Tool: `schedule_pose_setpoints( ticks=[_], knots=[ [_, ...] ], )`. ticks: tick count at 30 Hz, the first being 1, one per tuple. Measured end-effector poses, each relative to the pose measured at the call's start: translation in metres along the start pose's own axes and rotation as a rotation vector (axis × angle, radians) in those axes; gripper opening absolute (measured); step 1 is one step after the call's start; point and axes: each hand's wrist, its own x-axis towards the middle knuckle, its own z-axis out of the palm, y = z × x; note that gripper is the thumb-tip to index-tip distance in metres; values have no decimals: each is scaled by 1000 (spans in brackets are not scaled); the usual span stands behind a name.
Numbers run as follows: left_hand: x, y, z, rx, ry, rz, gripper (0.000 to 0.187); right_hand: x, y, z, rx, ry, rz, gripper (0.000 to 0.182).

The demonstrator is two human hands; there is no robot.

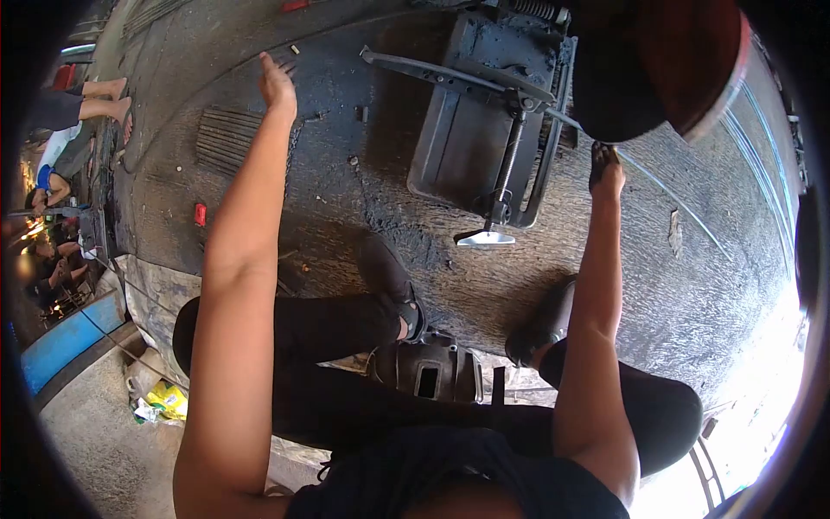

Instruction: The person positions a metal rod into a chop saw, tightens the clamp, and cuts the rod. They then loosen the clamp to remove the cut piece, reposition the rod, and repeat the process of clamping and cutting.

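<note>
two hands: left hand [277,85] flat with fingers together on the floor [363,208], right hand [607,171] gripping one thin rod [657,186].

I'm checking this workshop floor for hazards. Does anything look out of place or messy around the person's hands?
Small loose bits lie scattered on the grimy dark floor between the left hand and the black metal frame. The right hand is blackened with dirt. Nothing looks spilled or broken.

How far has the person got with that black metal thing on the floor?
Nothing looks finished yet. The black metal frame lies flat on the greasy floor, its long rod in place. The left hand stretches out over the floor; the right hand reaches beside the frame. Everything else looks left to do.
</note>
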Motion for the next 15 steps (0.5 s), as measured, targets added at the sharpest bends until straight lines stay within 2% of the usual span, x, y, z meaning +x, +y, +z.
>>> schedule_pose_setpoints(
  ticks=[1,3,5,6,7,9,11,13,14,15],
  knots=[
    [-5,6,-3,-6,-6,5,77,2,0,-3,50,-13,75,26],
    [-13,23,-6,44,-157,-46,87,5,0,-9,-127,-108,70,28],
    [-32,50,-3,43,-178,-9,87,-27,-14,11,-46,116,187,28],
    [-44,65,1,50,-192,19,87,-23,-12,1,-80,112,193,31],
    [-54,79,4,48,-220,23,87,-28,-7,-10,-93,64,86,32],
    [-67,111,7,13,-324,129,89,-54,-5,-14,-140,147,-27,25],
    [-71,138,17,-12,-345,190,89,-109,-4,-13,-187,105,-156,17],
    [-84,171,33,-53,-273,304,70,-154,11,-24,-363,51,-226,15],
    [-93,186,42,-65,-292,309,70,-162,35,-41,-565,6,-361,16],
    [-100,202,51,-83,-412,410,76,-171,56,-50,-768,-39,-495,18]
  ],
)
